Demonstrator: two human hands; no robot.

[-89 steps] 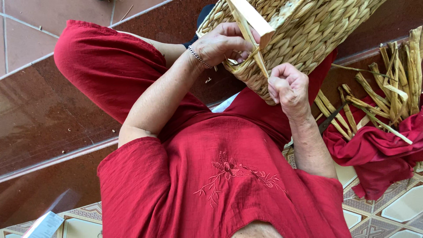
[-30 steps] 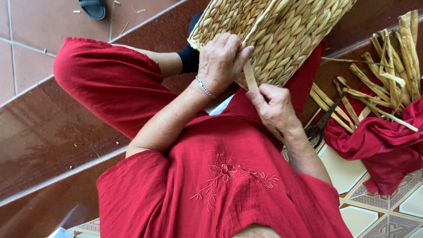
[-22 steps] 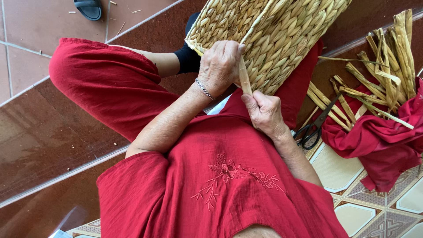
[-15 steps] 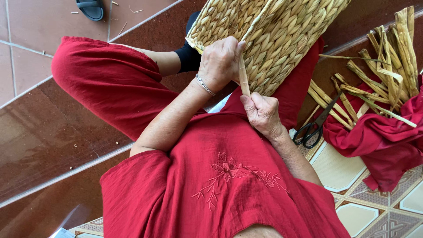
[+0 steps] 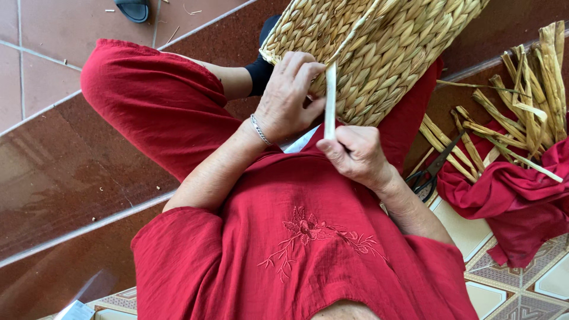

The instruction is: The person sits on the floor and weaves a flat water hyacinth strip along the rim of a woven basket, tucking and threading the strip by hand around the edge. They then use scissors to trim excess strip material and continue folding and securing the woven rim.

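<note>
Two hands work at the basket on your lap. Your left hand lies against its woven side, fingers curled at the rim edge, a bracelet on the wrist. Your right hand pinches a flat pale strip between thumb and fingers, holding it upright so it stands in front of the weave, just beside the left fingertips. To your right, scissors lie on the floor, touching a bundle of dried stalks that rests on a red cloth. A dark sandal sits well apart on the tiles.
</note>
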